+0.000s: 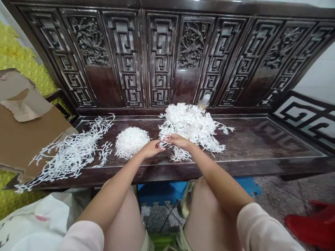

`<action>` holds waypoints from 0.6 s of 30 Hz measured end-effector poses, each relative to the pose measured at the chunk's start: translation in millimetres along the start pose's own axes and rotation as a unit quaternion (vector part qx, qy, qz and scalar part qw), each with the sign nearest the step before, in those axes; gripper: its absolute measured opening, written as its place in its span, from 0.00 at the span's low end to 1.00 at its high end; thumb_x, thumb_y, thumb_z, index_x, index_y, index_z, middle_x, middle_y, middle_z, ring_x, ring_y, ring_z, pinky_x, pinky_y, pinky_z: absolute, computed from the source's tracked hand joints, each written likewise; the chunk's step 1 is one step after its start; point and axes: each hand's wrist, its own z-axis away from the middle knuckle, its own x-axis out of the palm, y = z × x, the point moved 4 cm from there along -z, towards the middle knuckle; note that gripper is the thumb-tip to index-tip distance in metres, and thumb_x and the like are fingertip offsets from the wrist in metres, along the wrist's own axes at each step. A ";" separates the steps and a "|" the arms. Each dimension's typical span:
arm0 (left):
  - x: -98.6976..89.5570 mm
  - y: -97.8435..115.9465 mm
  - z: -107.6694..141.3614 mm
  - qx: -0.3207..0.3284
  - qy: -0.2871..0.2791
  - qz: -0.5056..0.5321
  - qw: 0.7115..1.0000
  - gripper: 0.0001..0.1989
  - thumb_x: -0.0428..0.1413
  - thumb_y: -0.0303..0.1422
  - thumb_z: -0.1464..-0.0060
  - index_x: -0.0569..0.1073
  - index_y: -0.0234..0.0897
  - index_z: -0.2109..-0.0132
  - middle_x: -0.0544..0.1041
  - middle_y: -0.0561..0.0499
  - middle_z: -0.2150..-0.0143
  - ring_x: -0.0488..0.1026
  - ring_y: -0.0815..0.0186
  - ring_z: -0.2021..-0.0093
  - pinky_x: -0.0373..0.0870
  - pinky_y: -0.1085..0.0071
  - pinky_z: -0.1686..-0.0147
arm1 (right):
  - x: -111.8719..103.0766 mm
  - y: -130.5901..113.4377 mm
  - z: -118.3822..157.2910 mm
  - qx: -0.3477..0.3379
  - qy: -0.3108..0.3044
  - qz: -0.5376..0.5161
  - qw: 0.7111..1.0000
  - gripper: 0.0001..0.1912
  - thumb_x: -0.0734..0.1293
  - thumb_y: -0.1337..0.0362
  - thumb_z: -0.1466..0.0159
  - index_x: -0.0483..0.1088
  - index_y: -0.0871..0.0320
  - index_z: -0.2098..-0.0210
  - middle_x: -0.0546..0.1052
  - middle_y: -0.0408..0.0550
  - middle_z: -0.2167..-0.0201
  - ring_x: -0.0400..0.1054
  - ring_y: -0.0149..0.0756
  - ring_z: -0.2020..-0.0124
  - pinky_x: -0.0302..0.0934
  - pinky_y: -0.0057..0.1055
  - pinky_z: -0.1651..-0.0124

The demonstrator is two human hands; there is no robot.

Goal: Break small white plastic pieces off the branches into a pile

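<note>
My left hand and my right hand meet above the front of a dark wooden bench seat. Both are closed in a pinch on a small white branched plastic piece between them; its exact shape is too small to make out. Behind and beside my right hand spreads a large tangled heap of white branched pieces. Just left of my left hand is a rounded mound of short white bits. Farther left lie long, bare-looking white plastic branches, partly over the bench's front edge.
The bench seat has a carved lattice back and an armrest on the right. A small clear bottle stands behind the heap. At left are torn cardboard and a white bag; a red object is lower right.
</note>
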 end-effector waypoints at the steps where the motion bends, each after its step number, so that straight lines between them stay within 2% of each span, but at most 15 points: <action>1: 1.8 2.7 -0.2 0.006 -0.012 0.023 1.000 0.22 0.54 0.46 0.61 0.68 0.34 0.61 0.68 0.53 0.72 0.64 0.69 0.72 0.59 0.72 0.70 | -0.4 1.3 -0.4 0.001 0.003 -0.005 1.000 0.19 0.66 0.51 0.53 0.66 0.62 0.71 0.66 0.42 0.75 0.55 0.25 0.75 0.50 0.25 0.71; 5: 4.7 7.9 2.5 0.010 -0.068 0.093 0.993 0.20 0.57 0.45 0.65 0.68 0.33 0.69 0.66 0.54 0.75 0.62 0.70 0.74 0.58 0.73 0.72 | -4.7 7.4 -2.5 0.014 0.025 0.005 1.000 0.20 0.67 0.51 0.53 0.67 0.62 0.70 0.67 0.42 0.76 0.54 0.24 0.77 0.49 0.24 0.73; 10: 2.3 2.1 1.4 -0.002 -0.040 0.062 0.997 0.22 0.50 0.50 0.57 0.70 0.32 0.70 0.66 0.53 0.76 0.61 0.70 0.74 0.58 0.73 0.72 | -1.0 7.1 -3.5 0.022 0.021 0.001 1.000 0.20 0.67 0.52 0.53 0.68 0.62 0.70 0.67 0.42 0.75 0.54 0.24 0.77 0.48 0.24 0.73; 14: 3.9 -0.1 -1.1 0.007 -0.049 0.036 0.998 0.23 0.47 0.47 0.54 0.73 0.32 0.65 0.70 0.51 0.72 0.64 0.68 0.71 0.59 0.73 0.69 | -0.1 6.1 -2.1 0.027 0.026 0.006 0.999 0.20 0.67 0.52 0.53 0.68 0.62 0.68 0.68 0.43 0.73 0.56 0.24 0.75 0.50 0.24 0.71; 18: 2.3 2.9 1.6 -0.009 -0.035 -0.015 0.999 0.21 0.43 0.45 0.51 0.74 0.33 0.68 0.71 0.50 0.74 0.65 0.68 0.73 0.59 0.72 0.69 | -7.4 12.3 -3.2 0.043 0.034 0.035 0.998 0.20 0.66 0.51 0.53 0.68 0.61 0.69 0.68 0.43 0.74 0.56 0.25 0.75 0.50 0.25 0.71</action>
